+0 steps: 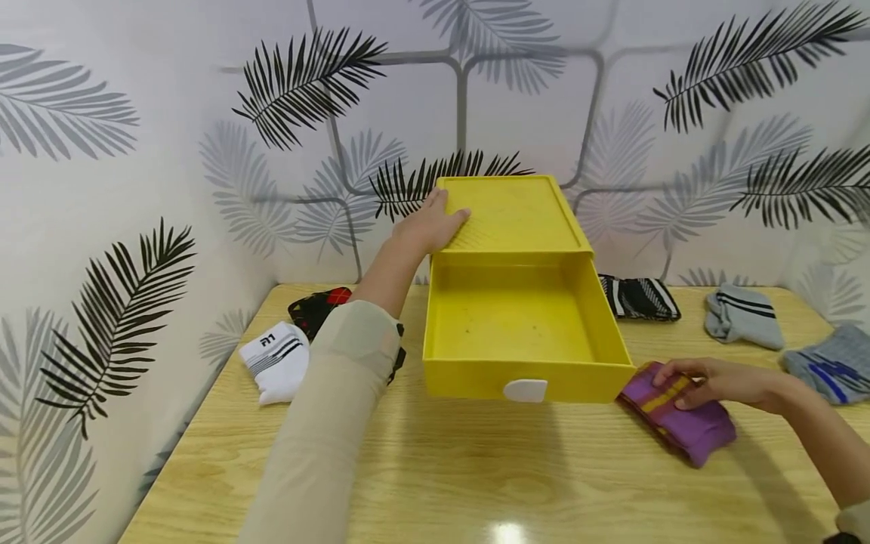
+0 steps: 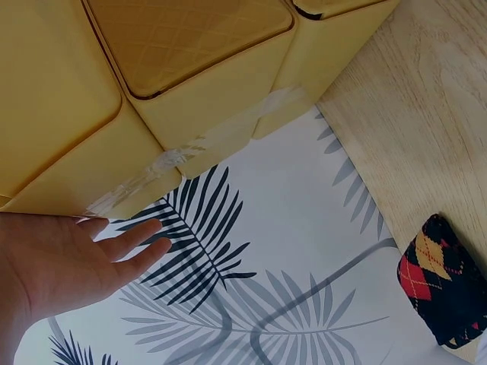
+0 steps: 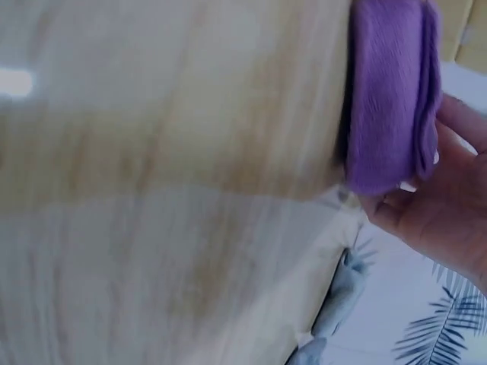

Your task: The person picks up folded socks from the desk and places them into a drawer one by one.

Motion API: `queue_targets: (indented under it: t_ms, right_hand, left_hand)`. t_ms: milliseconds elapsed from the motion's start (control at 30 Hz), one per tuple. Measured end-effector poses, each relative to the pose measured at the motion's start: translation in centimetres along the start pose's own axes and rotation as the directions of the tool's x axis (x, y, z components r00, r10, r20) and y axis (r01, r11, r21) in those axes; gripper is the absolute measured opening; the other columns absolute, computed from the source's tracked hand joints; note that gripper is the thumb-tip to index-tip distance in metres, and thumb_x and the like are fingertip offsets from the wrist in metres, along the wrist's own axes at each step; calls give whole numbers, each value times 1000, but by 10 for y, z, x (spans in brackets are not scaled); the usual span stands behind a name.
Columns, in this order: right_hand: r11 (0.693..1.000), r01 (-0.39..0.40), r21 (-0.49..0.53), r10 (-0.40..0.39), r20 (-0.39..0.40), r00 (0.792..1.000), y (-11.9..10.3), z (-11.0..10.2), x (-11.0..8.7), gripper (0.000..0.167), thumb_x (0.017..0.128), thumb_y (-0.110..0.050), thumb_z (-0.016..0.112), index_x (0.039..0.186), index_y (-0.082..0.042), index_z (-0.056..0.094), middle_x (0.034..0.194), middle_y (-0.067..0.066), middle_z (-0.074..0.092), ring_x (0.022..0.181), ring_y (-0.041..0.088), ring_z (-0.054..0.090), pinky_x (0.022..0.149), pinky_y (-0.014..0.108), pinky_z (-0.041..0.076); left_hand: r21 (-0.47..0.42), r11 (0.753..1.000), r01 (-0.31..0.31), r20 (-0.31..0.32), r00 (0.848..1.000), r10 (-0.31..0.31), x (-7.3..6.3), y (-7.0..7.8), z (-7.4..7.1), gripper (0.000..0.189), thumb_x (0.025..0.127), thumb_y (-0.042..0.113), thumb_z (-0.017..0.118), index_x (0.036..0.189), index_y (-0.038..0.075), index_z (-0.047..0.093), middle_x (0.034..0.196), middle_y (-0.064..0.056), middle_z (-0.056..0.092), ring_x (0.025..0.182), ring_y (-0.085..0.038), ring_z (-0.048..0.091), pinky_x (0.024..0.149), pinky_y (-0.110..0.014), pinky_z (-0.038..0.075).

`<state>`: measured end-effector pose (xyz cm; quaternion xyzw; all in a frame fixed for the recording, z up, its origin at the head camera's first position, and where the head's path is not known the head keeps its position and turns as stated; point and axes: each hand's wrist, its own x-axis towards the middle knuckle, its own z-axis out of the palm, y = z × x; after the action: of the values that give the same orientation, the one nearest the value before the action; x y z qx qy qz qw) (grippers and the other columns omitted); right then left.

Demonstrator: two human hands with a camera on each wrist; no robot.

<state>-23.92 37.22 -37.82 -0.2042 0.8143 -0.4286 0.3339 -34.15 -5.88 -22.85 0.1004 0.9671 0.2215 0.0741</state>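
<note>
A yellow drawer box (image 1: 516, 219) stands at the back of the table, its empty drawer (image 1: 529, 381) pulled out toward me by a white handle. My left hand (image 1: 430, 227) rests on the box's upper left edge, thumb on top; in the left wrist view its fingers are extended along the side. To the right of the drawer, my right hand (image 1: 714, 384) grips a folded pair of purple socks (image 1: 707, 427) with a yellow stripe. The socks are close beside the drawer's front corner. In the right wrist view the purple socks (image 3: 392, 99) hide part of the fingers.
On the left lie white socks (image 1: 277, 363) and dark argyle socks (image 1: 316, 311). Black-and-white socks (image 1: 639, 298), light grey striped socks (image 1: 744, 316) and grey-blue socks (image 1: 832, 363) lie on the right. Behind the wooden table (image 1: 476, 468) is a leaf-patterned wall covering (image 1: 530, 98).
</note>
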Motion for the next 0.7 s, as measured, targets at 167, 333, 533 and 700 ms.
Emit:
queue_targets:
  t_ms: [167, 333, 533, 700]
  right_hand:
    - [998, 9, 68, -13, 63, 998, 1, -4, -4, 43, 91, -6, 55, 131, 2, 43, 129, 12, 42, 108, 8, 45, 82, 32, 46]
    - [968, 68, 241, -90, 82, 993, 12, 2, -3, 42, 92, 2, 48, 133, 5, 39, 127, 0, 48, 109, 13, 50, 84, 37, 47]
    - [955, 56, 292, -57, -6, 998, 13, 9, -8, 36, 93, -1, 48, 126, -13, 54, 120, -5, 48, 98, 20, 55, 78, 36, 48]
    - [910, 74, 407, -86, 12, 996, 11, 12, -12, 39, 95, 1, 44, 128, -18, 52, 119, 3, 49, 99, 22, 54, 80, 39, 48]
  left_hand:
    - [6, 1000, 13, -2, 1000, -13, -2, -2, -3, 69, 96, 53, 22, 149, 18, -5, 153, 2, -11, 136, -25, 13, 105, -49, 16]
    - [-6, 1000, 15, -1, 1000, -15, -3, 0, -3, 68, 97, 53, 22, 149, 18, -4, 153, 3, -10, 136, -25, 14, 105, -48, 17]
    - [-21, 1000, 9, 1, 1000, -8, -5, 3, -1, 68, 97, 52, 24, 149, 18, -3, 153, 2, -9, 136, -25, 14, 105, -49, 17]
    - [-14, 1000, 13, -4, 1000, -13, -5, 3, -1, 68, 97, 53, 23, 149, 18, -3, 153, 2, -9, 136, -25, 13, 105, -50, 16]
